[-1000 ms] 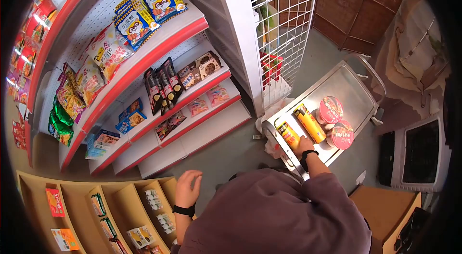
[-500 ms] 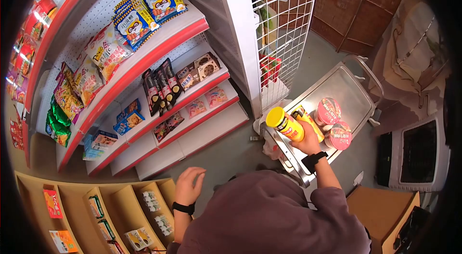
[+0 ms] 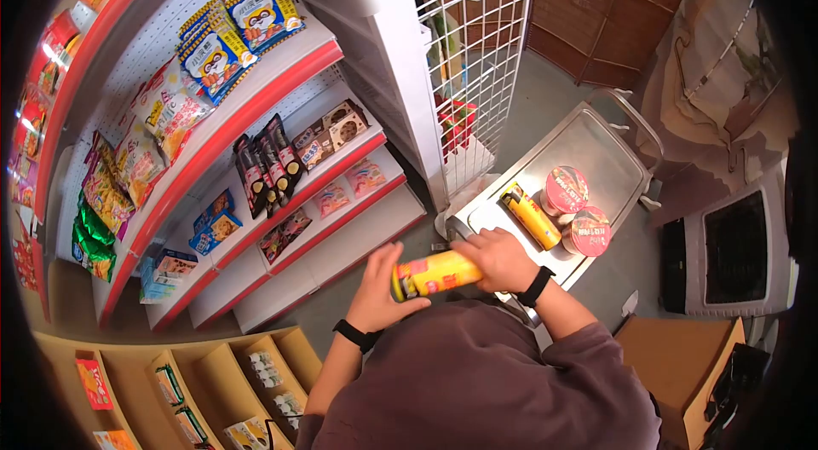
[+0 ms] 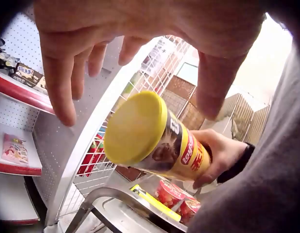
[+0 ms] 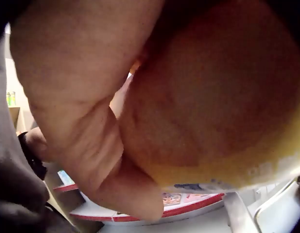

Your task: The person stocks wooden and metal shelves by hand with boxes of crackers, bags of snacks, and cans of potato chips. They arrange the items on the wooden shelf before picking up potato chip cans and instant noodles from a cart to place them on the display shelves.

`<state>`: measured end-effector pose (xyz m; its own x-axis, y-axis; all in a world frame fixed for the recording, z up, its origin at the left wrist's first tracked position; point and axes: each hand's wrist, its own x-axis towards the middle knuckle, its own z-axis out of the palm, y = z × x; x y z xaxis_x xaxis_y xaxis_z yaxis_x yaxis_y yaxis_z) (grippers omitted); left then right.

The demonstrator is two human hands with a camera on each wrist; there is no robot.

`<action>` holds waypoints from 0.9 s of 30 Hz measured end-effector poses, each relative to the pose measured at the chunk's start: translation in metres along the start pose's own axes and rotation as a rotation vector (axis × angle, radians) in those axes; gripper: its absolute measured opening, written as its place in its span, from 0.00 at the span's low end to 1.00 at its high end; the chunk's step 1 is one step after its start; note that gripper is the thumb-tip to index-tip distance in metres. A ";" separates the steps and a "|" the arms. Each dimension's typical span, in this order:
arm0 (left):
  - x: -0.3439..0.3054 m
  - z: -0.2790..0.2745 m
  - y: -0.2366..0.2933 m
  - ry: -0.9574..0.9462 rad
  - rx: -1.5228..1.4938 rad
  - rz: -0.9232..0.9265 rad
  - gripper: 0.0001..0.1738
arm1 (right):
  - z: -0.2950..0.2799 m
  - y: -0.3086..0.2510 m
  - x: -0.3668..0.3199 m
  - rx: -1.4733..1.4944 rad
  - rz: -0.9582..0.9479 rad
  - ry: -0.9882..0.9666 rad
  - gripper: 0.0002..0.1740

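Note:
My right hand (image 3: 503,261) grips one end of a yellow Lay's chip canister (image 3: 439,274) in front of my body, tilted nearly sideways. In the left wrist view the canister's yellow lid (image 4: 133,128) faces my left hand (image 4: 145,22). That hand's fingers and thumb spread around the lid end with a gap between. A second yellow canister (image 3: 532,218) lies on the metal cart (image 3: 601,139). Beside it stand two red-lidded instant noodle cups (image 3: 567,188). From the right wrist, the palm hides much of the held canister.
At left rises a red-edged shelf unit (image 3: 311,49) with snack bags and boxes. A cardboard compartment rack (image 3: 204,339) stands at lower left. White wire mesh (image 3: 477,66) separates shelves and cart. A pet carrier (image 3: 737,254) and cardboard box (image 3: 673,356) sit at right.
My right hand has lifted one canister off the cart and carried it left in front of my body. The left hand has moved up and right to the lid end.

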<state>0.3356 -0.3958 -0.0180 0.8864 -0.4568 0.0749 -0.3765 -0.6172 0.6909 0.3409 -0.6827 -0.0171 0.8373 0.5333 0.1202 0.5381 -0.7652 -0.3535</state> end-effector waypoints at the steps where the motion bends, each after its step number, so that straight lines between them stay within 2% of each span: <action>1: 0.002 0.000 -0.003 -0.097 0.111 0.067 0.54 | -0.001 -0.006 0.004 0.008 -0.056 -0.008 0.37; 2: 0.005 -0.001 -0.001 -0.271 0.083 -0.052 0.54 | 0.001 -0.011 0.007 -0.014 -0.086 -0.030 0.38; 5: 0.007 -0.001 0.005 -0.432 0.093 -0.180 0.51 | 0.012 -0.018 0.019 -0.055 -0.180 -0.077 0.38; 9: 0.004 -0.004 0.002 -0.366 0.109 -0.320 0.48 | 0.002 -0.012 0.034 0.038 -0.219 0.029 0.40; 10: 0.000 -0.007 -0.004 -0.313 0.084 -0.370 0.47 | -0.004 -0.004 0.039 0.193 -0.198 0.189 0.43; 11: -0.005 -0.010 -0.009 -0.256 0.059 -0.423 0.46 | -0.007 0.011 0.043 0.328 -0.130 0.318 0.44; 12: -0.013 -0.012 -0.014 -0.154 -0.019 -0.417 0.45 | -0.015 0.021 0.041 0.426 0.021 0.430 0.41; 13: -0.023 -0.012 -0.021 -0.077 -0.155 -0.435 0.45 | 0.000 0.046 0.038 0.460 0.184 0.530 0.34; 14: -0.035 -0.012 -0.028 0.006 -0.288 -0.450 0.44 | 0.025 0.083 0.034 0.363 0.335 0.579 0.27; 15: -0.043 -0.014 -0.032 0.096 -0.418 -0.458 0.44 | 0.039 0.106 0.027 0.275 0.570 0.554 0.23; 17: -0.056 -0.026 -0.024 0.222 -0.497 -0.459 0.44 | 0.084 0.165 -0.002 -0.009 0.719 0.369 0.29; 18: -0.065 -0.028 -0.025 0.288 -0.502 -0.443 0.45 | 0.124 0.206 -0.029 -0.137 0.745 0.188 0.35; 19: -0.073 -0.030 -0.025 0.356 -0.508 -0.428 0.45 | 0.123 0.207 -0.036 -0.014 0.981 0.001 0.37; 20: -0.080 -0.031 -0.024 0.395 -0.542 -0.432 0.46 | 0.105 0.184 -0.037 0.051 1.063 0.009 0.38; 21: -0.085 -0.032 -0.023 0.433 -0.578 -0.433 0.46 | 0.148 0.208 -0.062 -0.138 1.072 0.020 0.39; 23: -0.095 -0.033 -0.022 0.486 -0.638 -0.430 0.46 | 0.182 0.229 -0.093 -0.111 1.228 -0.219 0.45; 25: -0.104 -0.032 -0.023 0.507 -0.689 -0.416 0.45 | 0.203 0.230 -0.115 -0.105 1.226 -0.261 0.51; 27: -0.109 -0.032 -0.021 0.495 -0.820 -0.449 0.44 | 0.211 0.236 -0.125 0.181 1.379 -0.284 0.54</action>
<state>0.2557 -0.3123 -0.0177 0.9797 0.1323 -0.1509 0.1467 0.0414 0.9883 0.3425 -0.8537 -0.3117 0.6138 -0.5208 -0.5932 -0.7189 -0.6793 -0.1474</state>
